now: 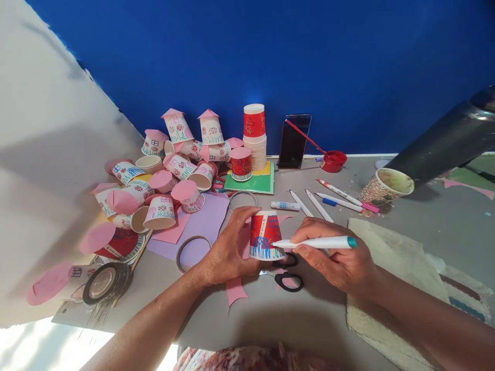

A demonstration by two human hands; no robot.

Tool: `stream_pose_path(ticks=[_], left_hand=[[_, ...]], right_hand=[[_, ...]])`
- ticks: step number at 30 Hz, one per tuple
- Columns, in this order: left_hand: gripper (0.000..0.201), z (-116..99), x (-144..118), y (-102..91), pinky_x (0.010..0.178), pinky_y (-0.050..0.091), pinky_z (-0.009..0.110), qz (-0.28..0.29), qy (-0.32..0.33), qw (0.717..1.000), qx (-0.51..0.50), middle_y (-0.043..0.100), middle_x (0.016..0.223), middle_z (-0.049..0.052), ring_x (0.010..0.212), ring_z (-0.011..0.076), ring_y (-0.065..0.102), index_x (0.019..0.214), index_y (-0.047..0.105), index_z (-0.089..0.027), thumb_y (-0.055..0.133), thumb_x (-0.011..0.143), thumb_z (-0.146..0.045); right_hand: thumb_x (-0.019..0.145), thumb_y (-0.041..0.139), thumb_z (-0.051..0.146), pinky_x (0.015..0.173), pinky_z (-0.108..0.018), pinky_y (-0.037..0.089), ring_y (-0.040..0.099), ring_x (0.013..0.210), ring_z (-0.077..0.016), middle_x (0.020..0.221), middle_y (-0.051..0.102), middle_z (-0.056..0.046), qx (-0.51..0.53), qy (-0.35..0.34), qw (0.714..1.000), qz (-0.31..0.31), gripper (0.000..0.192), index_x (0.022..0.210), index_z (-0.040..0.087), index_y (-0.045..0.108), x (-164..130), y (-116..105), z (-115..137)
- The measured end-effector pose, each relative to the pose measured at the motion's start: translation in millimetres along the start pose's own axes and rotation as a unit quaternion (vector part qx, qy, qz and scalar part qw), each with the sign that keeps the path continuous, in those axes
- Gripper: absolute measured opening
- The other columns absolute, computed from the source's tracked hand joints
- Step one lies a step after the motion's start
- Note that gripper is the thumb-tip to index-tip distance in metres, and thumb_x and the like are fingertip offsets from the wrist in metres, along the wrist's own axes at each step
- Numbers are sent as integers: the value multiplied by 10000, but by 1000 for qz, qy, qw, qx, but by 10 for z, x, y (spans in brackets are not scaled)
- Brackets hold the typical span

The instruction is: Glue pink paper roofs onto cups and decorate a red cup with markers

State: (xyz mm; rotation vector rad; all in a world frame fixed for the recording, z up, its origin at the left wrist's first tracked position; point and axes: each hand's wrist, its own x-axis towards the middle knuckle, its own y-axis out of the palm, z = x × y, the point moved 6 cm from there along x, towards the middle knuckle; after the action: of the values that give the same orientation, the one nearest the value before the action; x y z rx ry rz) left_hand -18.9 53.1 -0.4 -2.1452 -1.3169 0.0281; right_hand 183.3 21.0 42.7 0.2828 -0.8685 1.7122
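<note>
My left hand (pixel 228 247) is wrapped around a red and white paper cup (pixel 258 246), held upside down above the table. Blue window shapes and a blue scribbled door show on its side, with some green strokes near the rim. In my right hand (pixel 340 257) is a white felt-tip marker (pixel 317 242) with a green end, its tip touching or very close to the cup's side. Black-handled scissors (pixel 289 282) lie below the cup, partly hidden by it. Pink paper scraps (pixel 235 292) are beside them.
Decorated cups with pink paper roofs (pixel 160 212) crowd the left. A cup stack (pixel 254 149), phone (pixel 294 141) and red tub (pixel 333 161) stand at the back. Several markers (pixel 319 205), tape rolls (pixel 101 283), a cloth (pixel 390 278), a patterned cup (pixel 386 185) and a dark bottle (pixel 436 134) surround me.
</note>
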Motion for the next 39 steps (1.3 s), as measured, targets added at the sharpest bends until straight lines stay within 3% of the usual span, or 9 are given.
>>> stream_pose_path(ticks=[6,12,20,27,35,39], left_hand=[[966,9,3,-1,1155,516,508,-3,0,1000,-2,525,1502,123,1357,337,570,1516,444,-310,966,708,-391],[1002,10,2,6,1166,506,508,7,-9,1000,-5,523,1496,118,1366,332,560,1513,431,-315,990,686,-398],[940,-20,12,20,1148,528,508,15,-15,999,-35,541,1460,112,1353,330,584,1493,434,-317,962,718,-381],[1002,7,13,21,1122,548,509,-1,0,1000,-31,536,1464,108,1337,335,586,1491,435,-324,999,665,-393],[946,-25,29,-5,1185,495,527,7,-38,996,-76,580,1456,109,1341,336,607,1470,472,-294,990,683,-379],[969,20,26,30,1208,484,523,16,-59,990,-128,582,1503,129,1382,348,599,1496,462,-284,993,688,-355]], right_hand=[[986,610,164,573,-281,482,603,611,-144,717,684,19,-6,11,1000,-3,113,970,241,691,-19,-27,-9],[995,649,199,581,-323,508,608,628,-160,840,731,-15,-9,23,998,-51,111,1064,260,709,-89,-78,-104],[991,657,206,581,-314,524,658,654,-171,831,754,-15,-17,23,998,-58,92,1026,260,722,-68,-83,-101],[996,648,219,574,-308,518,664,643,-164,830,755,-13,-29,31,997,-63,79,1000,254,718,-57,-127,-101],[992,628,217,546,-291,498,653,607,-153,776,736,-4,-39,37,996,-67,101,949,241,717,-38,-149,-94],[988,632,224,505,-281,467,622,561,-143,734,724,5,-32,60,993,-101,116,907,240,713,-33,-219,-112]])
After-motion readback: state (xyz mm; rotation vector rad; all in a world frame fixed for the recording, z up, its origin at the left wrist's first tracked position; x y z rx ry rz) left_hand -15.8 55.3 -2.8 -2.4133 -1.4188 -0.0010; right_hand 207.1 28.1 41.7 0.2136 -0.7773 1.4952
